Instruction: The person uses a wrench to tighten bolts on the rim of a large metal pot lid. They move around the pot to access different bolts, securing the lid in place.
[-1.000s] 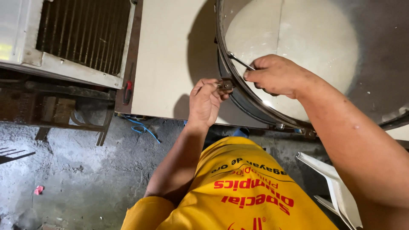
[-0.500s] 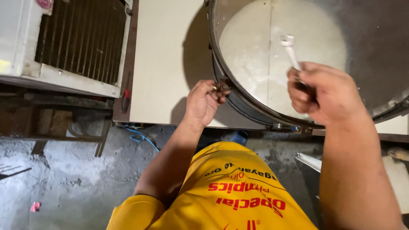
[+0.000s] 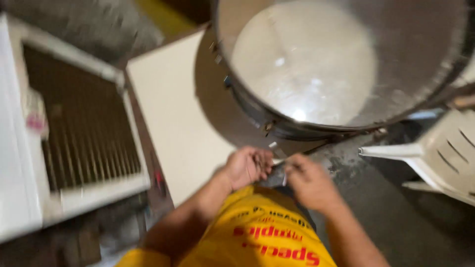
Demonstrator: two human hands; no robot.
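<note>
Nearest, above the yellow shirt [image 3: 267, 242], the left hand [image 3: 246, 167] is curled shut, its contents blurred; the right hand [image 3: 309, 182] at its 3 o'clock pinches a thin metal tool [image 3: 278, 161] bridging both. At 12 o'clock stands the large metal drum [image 3: 316, 69], its top cut off.

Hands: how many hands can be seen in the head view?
2. The left hand is below the metal drum, the right hand beside it; both meet at a small metal piece.

Repair workshop: bare metal drum [image 3: 396, 74], finned coil unit [image 3: 84, 128], concrete floor [image 3: 396, 217]
</note>
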